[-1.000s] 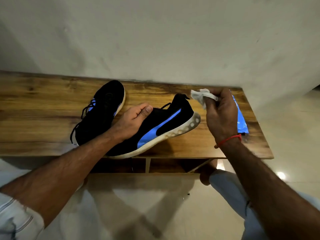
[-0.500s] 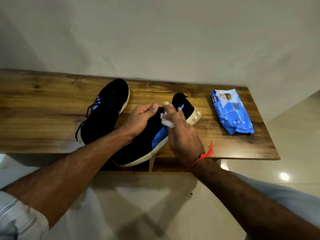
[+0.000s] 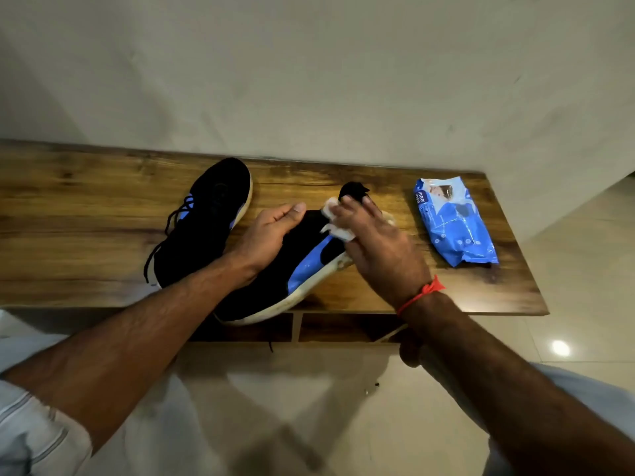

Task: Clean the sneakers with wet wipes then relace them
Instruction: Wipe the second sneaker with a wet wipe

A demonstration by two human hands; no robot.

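The near sneaker (image 3: 275, 276), black with a blue stripe and a white sole, lies on the wooden bench (image 3: 86, 214), its lower end jutting past the bench's front edge. The left hand (image 3: 264, 238) curls over its upper and holds it down. The right hand (image 3: 374, 245) holds a crumpled white wet wipe (image 3: 335, 221) in its fingers and presses it against the shoe's side near the far end; how tightly those fingers close is hidden by the back of the hand. The second sneaker (image 3: 206, 228), laces loose, lies just left of the first one, its toe pointing toward the wall (image 3: 309, 80) and its heel near the front edge. A blue wipes pack (image 3: 453, 225) lies to the right, well apart from the shoes, near the bench's right end. Bare bench top stretches away left of the second sneaker, with a narrower strip between the right hand and the pack. Beyond the right end, pale floor tiles (image 3: 584, 304) show.
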